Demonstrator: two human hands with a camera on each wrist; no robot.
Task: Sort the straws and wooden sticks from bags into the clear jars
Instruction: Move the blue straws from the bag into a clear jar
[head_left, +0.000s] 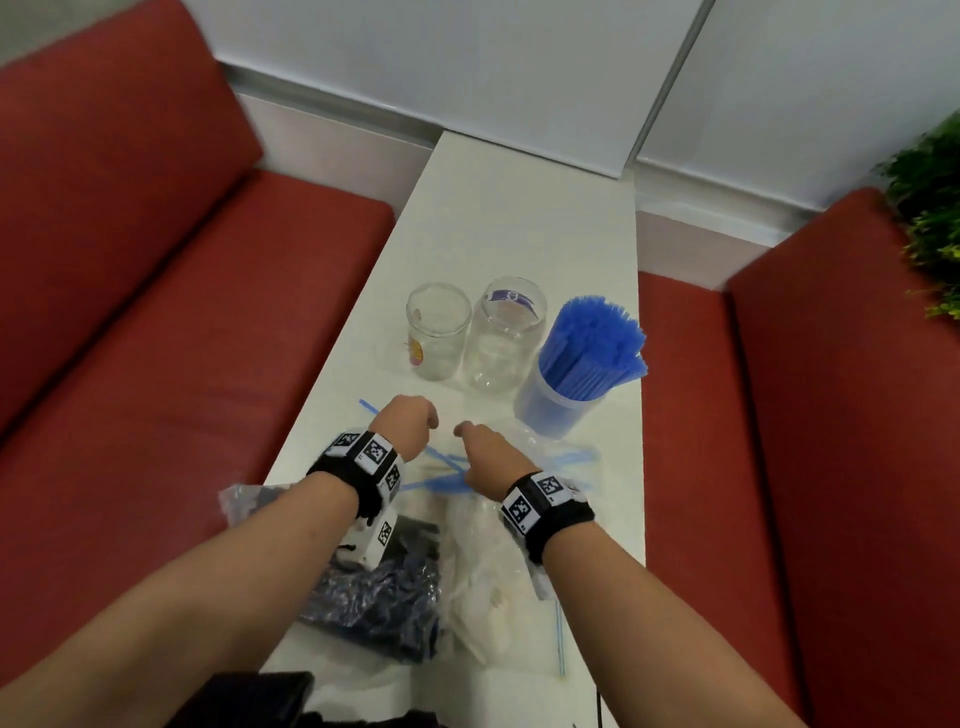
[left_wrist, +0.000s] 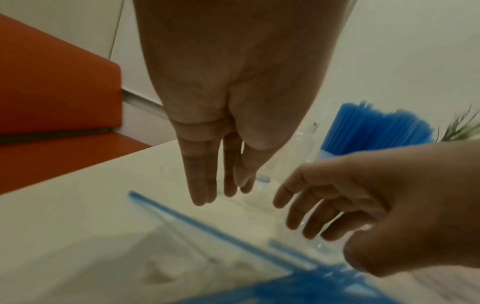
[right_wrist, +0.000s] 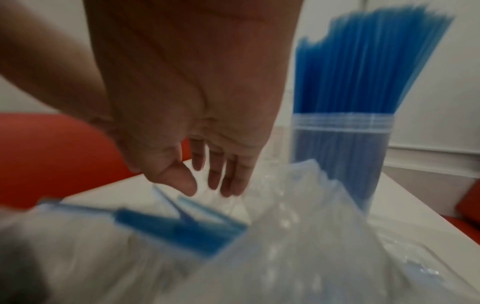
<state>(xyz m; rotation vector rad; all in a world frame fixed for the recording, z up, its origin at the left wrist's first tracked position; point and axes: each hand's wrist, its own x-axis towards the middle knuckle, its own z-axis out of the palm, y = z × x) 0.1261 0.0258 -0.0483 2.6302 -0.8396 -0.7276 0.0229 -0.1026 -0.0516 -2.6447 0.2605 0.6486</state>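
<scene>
Two empty clear jars (head_left: 439, 332) (head_left: 506, 343) stand side by side on the white table (head_left: 519, 218). Right of them a frosted tub (head_left: 553, 410) is packed with blue straws (head_left: 592, 338) (right_wrist: 363, 67). My left hand (head_left: 415, 415) (left_wrist: 223, 191) hovers just before the jars with straight fingers and holds nothing. My right hand (head_left: 470, 436) (right_wrist: 207, 190) hangs beside it, fingers relaxed and empty, over a clear zip bag (right_wrist: 298, 236) with a blue seal (left_wrist: 207, 228). The bag's contents are blurred.
Near the table's front edge lie a bag of dark blue pieces (head_left: 379, 597) and a bag of pale pieces (head_left: 488, 571). Red bench seats (head_left: 182, 312) (head_left: 779, 415) flank the narrow table. A green plant (head_left: 935, 208) is at the far right.
</scene>
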